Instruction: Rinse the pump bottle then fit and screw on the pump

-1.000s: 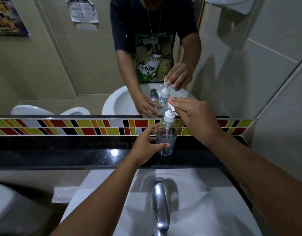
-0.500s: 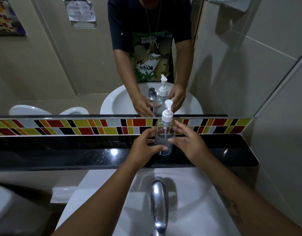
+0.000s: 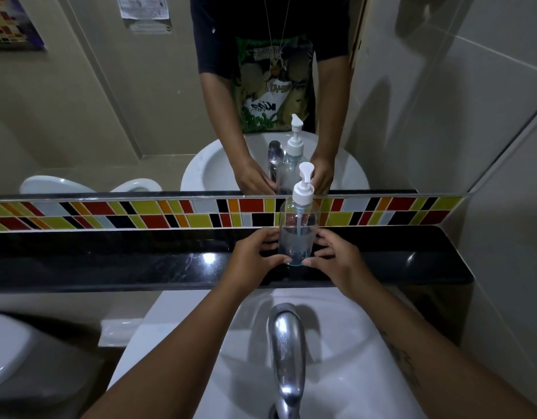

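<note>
A clear pump bottle [image 3: 297,228] stands upright on the black stone ledge [image 3: 140,261] behind the basin. Its white pump [image 3: 304,189] sits on the neck, with the dip tube visible inside. My left hand [image 3: 255,252] cups the bottle's lower left side, thumb at its base. On the other side my right hand [image 3: 336,255] touches the lower right, fingers spread around it. Both hands hold the bottle low on the ledge.
A chrome tap [image 3: 286,352] rises over the white basin [image 3: 345,373] just below my arms. A coloured tile strip [image 3: 110,214] and a mirror [image 3: 110,116] back the ledge. A toilet [image 3: 7,358] stands at the lower left. A tiled wall [image 3: 503,267] closes the right.
My right hand has left the pump top and come down to the bottle's lower right side. The bottle now rests on the ledge between both hands.
</note>
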